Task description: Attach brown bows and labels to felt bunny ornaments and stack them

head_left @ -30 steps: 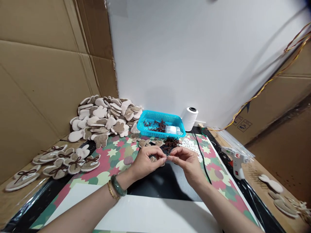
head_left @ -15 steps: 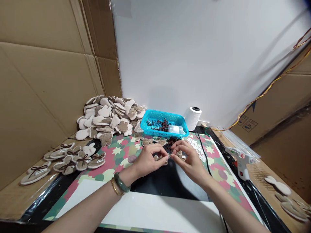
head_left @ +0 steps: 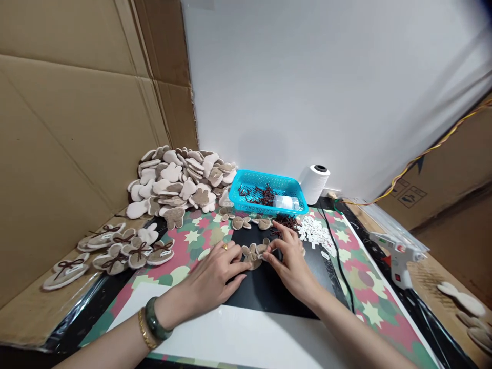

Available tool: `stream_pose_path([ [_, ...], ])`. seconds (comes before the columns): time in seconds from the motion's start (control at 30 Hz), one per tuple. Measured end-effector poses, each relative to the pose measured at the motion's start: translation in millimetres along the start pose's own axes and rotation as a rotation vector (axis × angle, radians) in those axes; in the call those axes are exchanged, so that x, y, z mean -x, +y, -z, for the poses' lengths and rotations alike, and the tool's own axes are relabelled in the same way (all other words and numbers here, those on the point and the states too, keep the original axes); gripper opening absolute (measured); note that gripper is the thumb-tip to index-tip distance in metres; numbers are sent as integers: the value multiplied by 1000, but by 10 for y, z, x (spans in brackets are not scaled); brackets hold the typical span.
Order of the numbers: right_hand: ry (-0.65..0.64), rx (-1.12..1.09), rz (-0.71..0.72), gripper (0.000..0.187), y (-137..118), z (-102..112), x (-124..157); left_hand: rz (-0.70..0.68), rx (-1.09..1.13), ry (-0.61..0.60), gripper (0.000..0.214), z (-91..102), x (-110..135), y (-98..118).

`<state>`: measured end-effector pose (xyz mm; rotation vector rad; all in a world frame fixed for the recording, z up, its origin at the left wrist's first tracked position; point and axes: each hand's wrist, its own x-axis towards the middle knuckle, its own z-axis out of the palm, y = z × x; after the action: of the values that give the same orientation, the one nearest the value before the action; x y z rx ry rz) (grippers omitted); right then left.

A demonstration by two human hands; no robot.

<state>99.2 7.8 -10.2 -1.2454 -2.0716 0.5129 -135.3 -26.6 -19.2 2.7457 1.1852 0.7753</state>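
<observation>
Hands lowered to black mat: left hand flat, grip apart; right hand pinches felt piece.

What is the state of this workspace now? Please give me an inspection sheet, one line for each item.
Surface: black mat on a star-patterned cloth.
Job's things: small felt piece on the mat; brown bows and white labels behind it.
Clutter: felt pile, bowed pieces, blue basket, thread spool, glue gun.
Hands: left hand flat, open, beside the piece; right hand fingertips on it, grip unclear.
Cables: black cable; yellow wire.
Surroundings: cardboard, white wall.
</observation>
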Motion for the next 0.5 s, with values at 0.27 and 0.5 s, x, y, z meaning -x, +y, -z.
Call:
stream_pose_path([
  [0.27,-42,103,13,15,9,-117,-17,12,14,-62,31,6,13,-13],
  [0.5,-8,220,44,13,7,-191,-35,8,14,-85,34,15,23,-8],
])
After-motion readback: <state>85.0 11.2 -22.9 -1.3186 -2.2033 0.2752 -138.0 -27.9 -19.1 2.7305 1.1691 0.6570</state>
